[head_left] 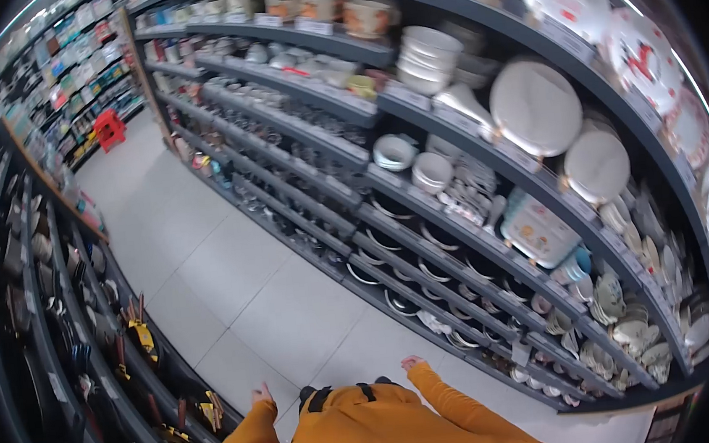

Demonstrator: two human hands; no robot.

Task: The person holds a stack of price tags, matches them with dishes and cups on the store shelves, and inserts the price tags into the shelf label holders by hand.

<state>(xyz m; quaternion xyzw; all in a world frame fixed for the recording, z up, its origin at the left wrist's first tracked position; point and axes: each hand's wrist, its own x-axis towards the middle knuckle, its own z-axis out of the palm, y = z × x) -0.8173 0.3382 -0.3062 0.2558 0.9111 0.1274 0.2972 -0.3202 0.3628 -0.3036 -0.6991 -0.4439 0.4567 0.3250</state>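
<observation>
My left hand hangs low in front of the orange sleeve, fingers apart and holding nothing. It is nearest the left shelf, where pans with yellow labels stand, but does not touch them. On the other side my right hand is held out over the floor, small in view, with its fingers loosely apart and nothing visible in them. Closest to it is the lower right shelf with dark-looking bowls; there is a gap between them.
A tiled aisle floor runs between the shelves. White plates, stacked bowls and cups fill the right shelves. Pans line the left shelf. A red step stool stands at the far end.
</observation>
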